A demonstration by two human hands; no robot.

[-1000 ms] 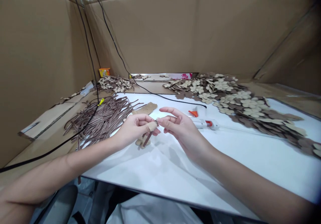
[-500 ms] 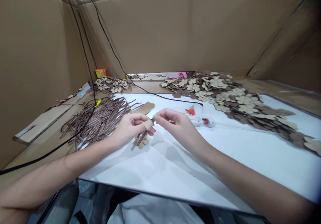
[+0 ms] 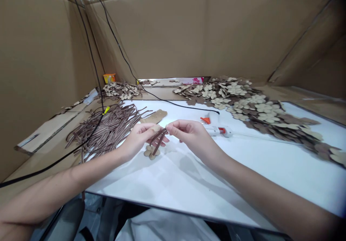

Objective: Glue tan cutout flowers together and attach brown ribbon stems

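My left hand (image 3: 139, 139) and my right hand (image 3: 189, 134) meet above a white board. A brown striped ribbon strip (image 3: 159, 139), bent into two strands, hangs between them, and my right fingertips pinch its upper end. My left fingers hold a small tan cutout (image 3: 156, 128) against the ribbon, though the grip is partly hidden. Just below, a small flower-shaped wooden cutout (image 3: 150, 152) lies on the board under the ribbon, touching neither hand as far as I can tell.
A heap of striped ribbon strips (image 3: 104, 130) lies left. Piles of flower cutouts (image 3: 259, 116) spread right and behind (image 3: 120, 90). A hot glue gun (image 3: 218, 130) lies right of my right hand. A black cable (image 3: 183, 106) crosses the board; cardboard walls surround it.
The ribbon now shows a two-strand loop instead of one straight strip. The tan cutout has shifted up my left fingers, and my right hand has moved slightly right.
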